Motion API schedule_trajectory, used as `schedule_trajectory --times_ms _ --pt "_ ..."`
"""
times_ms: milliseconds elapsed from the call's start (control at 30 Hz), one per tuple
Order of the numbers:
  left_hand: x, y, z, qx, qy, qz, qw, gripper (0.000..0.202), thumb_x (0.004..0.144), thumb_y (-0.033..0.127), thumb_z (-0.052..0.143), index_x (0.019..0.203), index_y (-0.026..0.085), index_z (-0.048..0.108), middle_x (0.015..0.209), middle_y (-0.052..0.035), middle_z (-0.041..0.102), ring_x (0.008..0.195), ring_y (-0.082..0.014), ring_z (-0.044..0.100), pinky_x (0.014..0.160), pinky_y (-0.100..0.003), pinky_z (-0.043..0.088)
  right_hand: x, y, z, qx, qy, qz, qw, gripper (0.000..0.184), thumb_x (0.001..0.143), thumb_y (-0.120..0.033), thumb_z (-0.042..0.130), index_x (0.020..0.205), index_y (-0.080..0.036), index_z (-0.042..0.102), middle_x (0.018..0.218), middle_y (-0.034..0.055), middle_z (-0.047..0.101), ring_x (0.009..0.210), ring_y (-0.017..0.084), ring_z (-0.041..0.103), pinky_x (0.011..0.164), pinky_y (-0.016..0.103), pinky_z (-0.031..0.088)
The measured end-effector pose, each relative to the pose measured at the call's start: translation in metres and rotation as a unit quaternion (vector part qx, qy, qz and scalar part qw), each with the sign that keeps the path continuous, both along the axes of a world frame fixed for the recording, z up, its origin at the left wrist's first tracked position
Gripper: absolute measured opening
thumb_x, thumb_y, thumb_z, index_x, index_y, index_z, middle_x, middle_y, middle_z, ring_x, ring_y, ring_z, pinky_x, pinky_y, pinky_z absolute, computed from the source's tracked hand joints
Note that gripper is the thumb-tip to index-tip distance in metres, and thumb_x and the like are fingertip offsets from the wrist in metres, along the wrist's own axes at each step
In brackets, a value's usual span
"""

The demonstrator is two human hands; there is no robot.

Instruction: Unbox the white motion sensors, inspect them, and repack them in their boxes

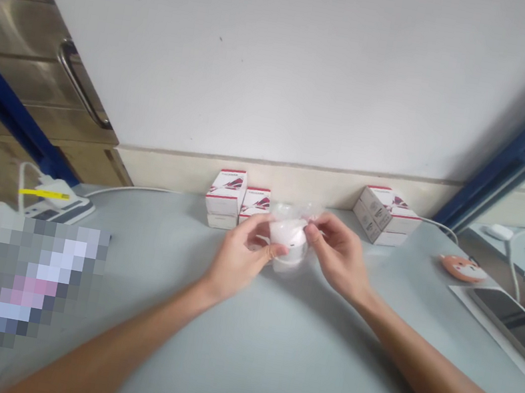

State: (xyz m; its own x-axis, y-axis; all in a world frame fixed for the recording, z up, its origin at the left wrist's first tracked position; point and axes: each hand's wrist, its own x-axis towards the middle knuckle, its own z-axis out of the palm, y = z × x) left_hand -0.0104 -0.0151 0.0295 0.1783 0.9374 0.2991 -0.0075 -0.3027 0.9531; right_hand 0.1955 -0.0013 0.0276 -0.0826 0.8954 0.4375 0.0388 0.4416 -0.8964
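Note:
A white rounded object point(290, 245) in a clear plastic bag is held up over the desk, between my two hands; its exact kind does not show. My left hand point(241, 252) grips it from the left side, thumb across its front. On the other side, my right hand point(338, 250) pinches the clear plastic bag point(308, 211) near its upper right between thumb and fingers. Just behind my left hand stand white boxes with red edges, one stack point(226, 193) and another box point(256, 202) beside it.
More white-and-red boxes point(385, 217) are stacked at the back right by the wall. An orange animal-faced mouse point(462, 267) and a dark flat device point(520, 320) lie at right. A power strip point(70, 210) with cables sits at left, near a blurred-out item point(36, 285).

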Motion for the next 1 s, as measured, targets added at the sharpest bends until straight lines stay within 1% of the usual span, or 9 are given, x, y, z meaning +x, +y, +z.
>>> schedule_trajectory --times_ms 133,233,367,467,600,667,767,900,1000 --pt "0.003 -0.008 -0.001 0.057 0.072 0.068 0.993 0.048 0.082 0.044 0.091 0.122 0.026 0.070 0.107 -0.0048 0.078 0.091 -0.0206 0.072 0.080 -0.032 0.058 0.007 0.001 0.007 0.004 -0.015 0.039 0.999 0.032 0.098 -0.054 0.071 0.097 -0.023 0.066 0.099 0.0046 0.071 0.087 0.020 0.064 0.077 0.032 0.049" --pt "0.006 -0.012 -0.006 0.072 0.127 0.077 0.986 0.039 0.083 0.039 0.090 0.114 0.028 0.070 0.102 -0.0019 0.078 0.092 -0.0208 0.074 0.079 -0.031 0.058 0.020 0.007 0.012 -0.031 -0.052 0.108 0.992 0.032 0.098 -0.053 0.072 0.098 -0.022 0.066 0.097 0.0049 0.071 0.088 0.021 0.063 0.078 0.034 0.049" --pt "0.010 -0.017 -0.011 0.047 0.171 0.067 0.982 0.036 0.083 0.034 0.089 0.111 0.028 0.066 0.105 -0.0007 0.079 0.095 -0.0218 0.075 0.082 -0.034 0.060 0.039 0.015 0.021 -0.108 -0.094 0.194 0.970 0.029 0.096 -0.049 0.076 0.098 -0.021 0.069 0.096 0.0049 0.072 0.089 0.021 0.065 0.080 0.035 0.049" --pt "0.012 -0.020 -0.013 0.024 0.157 0.021 0.987 0.038 0.086 0.035 0.087 0.115 0.028 0.063 0.111 -0.0028 0.079 0.102 -0.0233 0.077 0.086 -0.036 0.062 0.050 0.018 0.028 -0.139 -0.119 0.237 0.954 0.030 0.096 -0.049 0.076 0.103 -0.021 0.073 0.103 0.0067 0.076 0.099 0.024 0.068 0.089 0.038 0.051" --pt "0.018 -0.022 -0.017 0.028 0.094 -0.049 0.994 0.036 0.098 0.034 0.074 0.129 0.027 0.059 0.124 -0.0072 0.078 0.114 -0.0224 0.076 0.100 -0.039 0.062 0.062 0.022 0.033 -0.147 -0.149 0.248 0.946 0.033 0.098 -0.050 0.073 0.115 -0.022 0.077 0.110 0.0068 0.078 0.104 0.025 0.069 0.096 0.040 0.052" --pt "0.020 -0.022 -0.019 0.020 0.070 -0.048 0.996 0.036 0.099 0.030 0.072 0.132 0.026 0.059 0.122 -0.0076 0.079 0.111 -0.0218 0.077 0.099 -0.039 0.063 0.068 0.024 0.035 -0.154 -0.159 0.259 0.940 0.032 0.098 -0.047 0.075 0.117 -0.022 0.076 0.109 0.0066 0.078 0.104 0.024 0.070 0.097 0.040 0.053" --pt "0.020 -0.021 -0.022 0.023 0.057 -0.023 0.998 0.033 0.097 0.026 0.073 0.128 0.025 0.064 0.121 -0.0076 0.079 0.110 -0.0230 0.078 0.098 -0.039 0.064 0.075 0.022 0.041 -0.160 -0.165 0.272 0.934 0.031 0.096 -0.046 0.077 0.113 -0.020 0.076 0.110 0.0073 0.078 0.108 0.025 0.071 0.099 0.042 0.055" --pt "0.018 -0.020 -0.023 0.035 0.042 -0.003 0.999 0.027 0.100 0.030 0.071 0.126 0.025 0.067 0.127 -0.0089 0.078 0.119 -0.0252 0.075 0.106 -0.042 0.061 0.077 0.019 0.047 -0.162 -0.182 0.291 0.925 0.039 0.093 -0.044 0.080 0.125 -0.023 0.074 0.122 0.0087 0.078 0.114 0.027 0.072 0.100 0.044 0.057" --pt "0.018 -0.018 -0.026 0.014 0.055 -0.021 0.998 0.026 0.099 0.032 0.072 0.123 0.024 0.066 0.127 -0.0099 0.077 0.117 -0.0256 0.076 0.104 -0.043 0.062 0.075 0.020 0.043 -0.165 -0.207 0.292 0.919 0.042 0.090 -0.041 0.083 0.128 -0.024 0.074 0.121 0.0081 0.079 0.114 0.027 0.073 0.099 0.043 0.059"
